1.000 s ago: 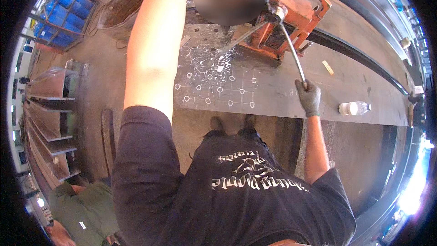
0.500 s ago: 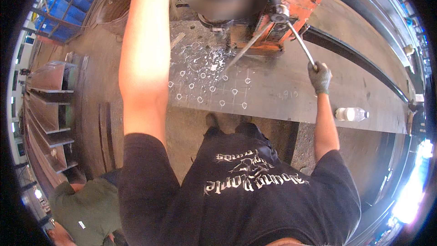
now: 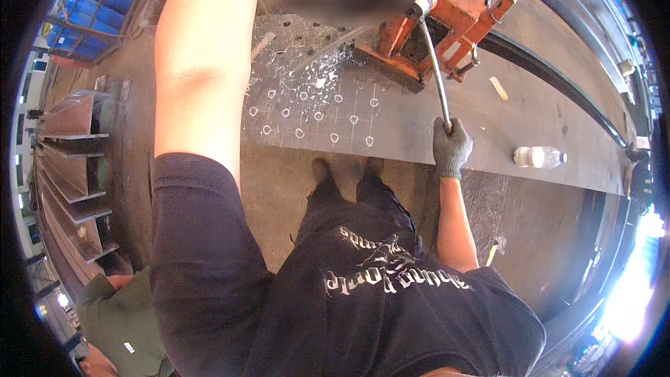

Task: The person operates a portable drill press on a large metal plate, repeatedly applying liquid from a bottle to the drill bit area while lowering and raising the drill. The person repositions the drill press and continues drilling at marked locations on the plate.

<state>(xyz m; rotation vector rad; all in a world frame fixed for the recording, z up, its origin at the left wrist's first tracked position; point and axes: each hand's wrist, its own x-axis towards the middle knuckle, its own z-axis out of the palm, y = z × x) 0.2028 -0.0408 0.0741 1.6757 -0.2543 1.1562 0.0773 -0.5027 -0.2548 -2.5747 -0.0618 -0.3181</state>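
Observation:
My right hand (image 3: 452, 148), in a grey work glove, is closed around the end of a metal lever (image 3: 435, 63). This lever runs up to the hub of an orange drilling machine (image 3: 447, 21), which stands on a dark steel plate (image 3: 412, 122). Another thin rod (image 3: 331, 50) points down and left from the machine. White chalk circles (image 3: 354, 119) and grid lines mark the plate, with pale metal chips (image 3: 321, 83) scattered beside them. My left arm (image 3: 204, 63) reaches past the top edge, so its hand is out of sight. A blurred patch hides part of the machine.
A clear plastic bottle (image 3: 539, 157) lies on the plate at right, and a small yellowish strip (image 3: 498, 88) rests farther back. Steel beams (image 3: 73, 167) are stacked at left, below a rack of blue cylinders (image 3: 98, 7). Another person (image 3: 125, 321) is low at left.
My right hand has moved left and nearer my body, swinging the lever more upright in the picture. The machine appears turned in the shifted view, and the yellowish strip has come into sight.

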